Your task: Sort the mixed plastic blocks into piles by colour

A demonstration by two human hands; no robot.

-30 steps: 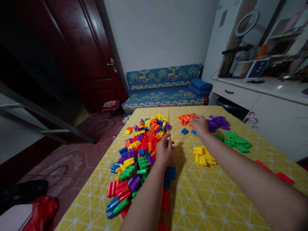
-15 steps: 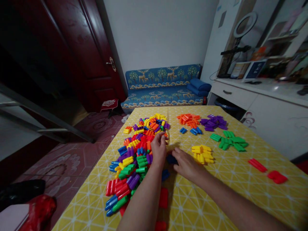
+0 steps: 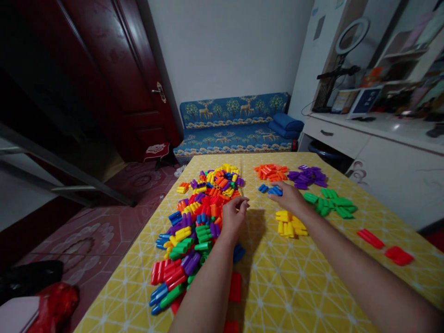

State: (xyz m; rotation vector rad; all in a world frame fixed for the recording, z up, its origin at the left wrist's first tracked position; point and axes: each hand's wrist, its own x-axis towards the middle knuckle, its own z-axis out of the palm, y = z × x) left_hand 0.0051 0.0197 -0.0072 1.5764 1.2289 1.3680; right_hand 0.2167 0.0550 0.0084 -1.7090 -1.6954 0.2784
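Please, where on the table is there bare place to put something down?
A wide free patch of table lies nearer than the yellow pile, between both forearms; another lies left of the mixed heap, at its near end. Crowded: the heap by the left hand, and far right, where the right hand is at blue pieces beside the orange pile.

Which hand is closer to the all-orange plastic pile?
Right. The right hand is at the blue pieces, on the near side of the orange pile; the left hand is farther away, at the right edge of the mixed heap.
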